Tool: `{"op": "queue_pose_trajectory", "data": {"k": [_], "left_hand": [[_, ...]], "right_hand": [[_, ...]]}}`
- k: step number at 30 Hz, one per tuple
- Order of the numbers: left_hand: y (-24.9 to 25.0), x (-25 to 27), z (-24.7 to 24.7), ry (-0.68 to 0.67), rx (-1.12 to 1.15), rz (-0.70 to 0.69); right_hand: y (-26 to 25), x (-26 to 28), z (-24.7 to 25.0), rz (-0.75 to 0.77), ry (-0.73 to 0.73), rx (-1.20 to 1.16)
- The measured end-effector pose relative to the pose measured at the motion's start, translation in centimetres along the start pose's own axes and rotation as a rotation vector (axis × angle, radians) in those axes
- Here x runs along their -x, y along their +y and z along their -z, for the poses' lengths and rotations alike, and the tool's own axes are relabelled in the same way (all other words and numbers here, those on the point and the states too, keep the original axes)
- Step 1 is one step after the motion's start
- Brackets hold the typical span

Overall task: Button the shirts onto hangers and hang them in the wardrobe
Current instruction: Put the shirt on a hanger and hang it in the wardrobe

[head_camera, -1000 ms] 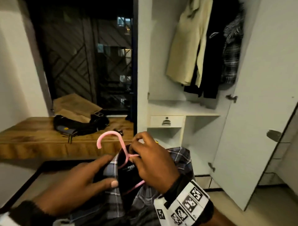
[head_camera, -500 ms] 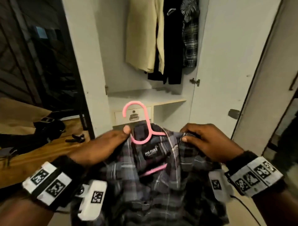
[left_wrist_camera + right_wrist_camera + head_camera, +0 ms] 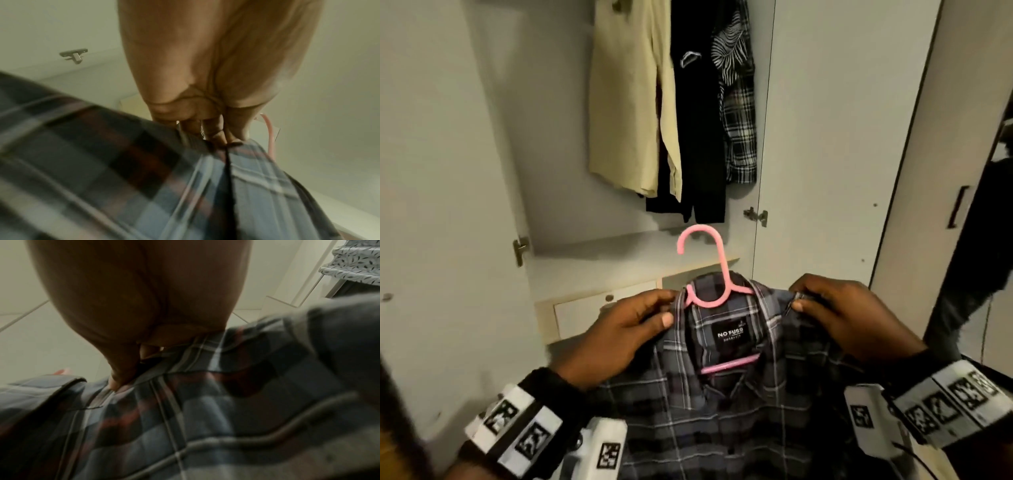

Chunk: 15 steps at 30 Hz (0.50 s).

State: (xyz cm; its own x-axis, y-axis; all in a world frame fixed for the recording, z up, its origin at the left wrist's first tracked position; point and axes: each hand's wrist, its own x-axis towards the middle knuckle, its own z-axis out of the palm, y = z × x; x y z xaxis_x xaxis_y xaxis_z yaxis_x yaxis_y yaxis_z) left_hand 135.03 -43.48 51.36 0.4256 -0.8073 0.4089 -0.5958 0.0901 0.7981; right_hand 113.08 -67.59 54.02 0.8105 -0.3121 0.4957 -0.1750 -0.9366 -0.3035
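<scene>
A grey-blue plaid shirt [image 3: 722, 411] crossed with white and dull red lines, bearing a black label [image 3: 730, 337] with white lettering, sits on a pink hanger [image 3: 709, 274] between the hands. Beyond the hands, inside a white wardrobe [image 3: 825, 137], hang a pale yellow shirt [image 3: 626, 102], a black garment [image 3: 695, 120] and a black-and-white checked shirt [image 3: 739, 130].

A home, most likely a bedroom: ahead of the hands stands an open white built-in wardrobe [image 3: 825, 137] with shirts [image 3: 698, 102] hanging inside, a small drawer [image 3: 585, 313] under its inner shelf [image 3: 619, 260], hinged doors, and pale floor tiles [image 3: 41, 337] below.
</scene>
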Motion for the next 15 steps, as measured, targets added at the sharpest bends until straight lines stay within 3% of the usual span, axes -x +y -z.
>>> {"op": "queue_pose_trajectory", "data": {"k": [6, 11, 15], "left_hand": [[-0.8, -12.1, 0.7, 0.257, -0.253, -0.13], [0.8, -20.5, 7.2, 0.38, -0.237, -0.232], [1.8, -27.3, 13.2, 0.424, -0.193, -0.297]], "right_hand": [[4.6, -10.2, 1.2, 0.069, 0.036, -0.048], [7.0, -19.7, 4.3, 0.193, -0.044, -0.202], [8.1, -27.2, 4.2, 0.201, 0.08, -0.358]]}}
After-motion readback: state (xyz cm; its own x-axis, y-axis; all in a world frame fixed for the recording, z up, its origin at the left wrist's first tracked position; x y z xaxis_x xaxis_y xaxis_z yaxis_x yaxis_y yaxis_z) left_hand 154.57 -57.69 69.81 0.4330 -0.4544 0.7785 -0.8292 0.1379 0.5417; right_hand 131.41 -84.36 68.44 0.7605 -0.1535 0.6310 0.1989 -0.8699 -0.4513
